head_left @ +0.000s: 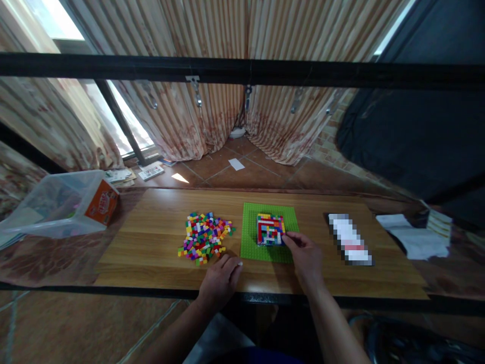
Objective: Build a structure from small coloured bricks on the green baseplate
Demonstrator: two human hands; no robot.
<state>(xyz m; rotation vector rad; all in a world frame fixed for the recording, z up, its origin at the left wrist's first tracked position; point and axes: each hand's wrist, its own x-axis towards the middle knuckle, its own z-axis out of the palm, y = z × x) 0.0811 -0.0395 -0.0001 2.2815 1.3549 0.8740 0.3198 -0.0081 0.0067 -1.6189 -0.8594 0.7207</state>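
A green studded baseplate [248,250] lies on the wooden tabletop, bearing a low, nearly square build of multicoloured toy bricks [270,229]. My right hand [306,255] reaches over the plate's right edge, thumb and forefinger pinched at the build's lower right corner. Whatever is between those fingertips is too small to make out. Near the plate's lower left corner, my left hand [221,279] rests with curled fingers, and a small white brick [240,263] shows at its fingertips. Left of the plate spreads a pile of loose small bricks [204,237] in many colours, just beyond my left hand.
A phone-like object [350,240], pixelated, lies right of the baseplate. Beyond the table's left end stands a clear plastic bin [60,202] with an orange label. Papers [413,235] lie off to the right. A black bar [242,73] crosses above the table before striped curtains.
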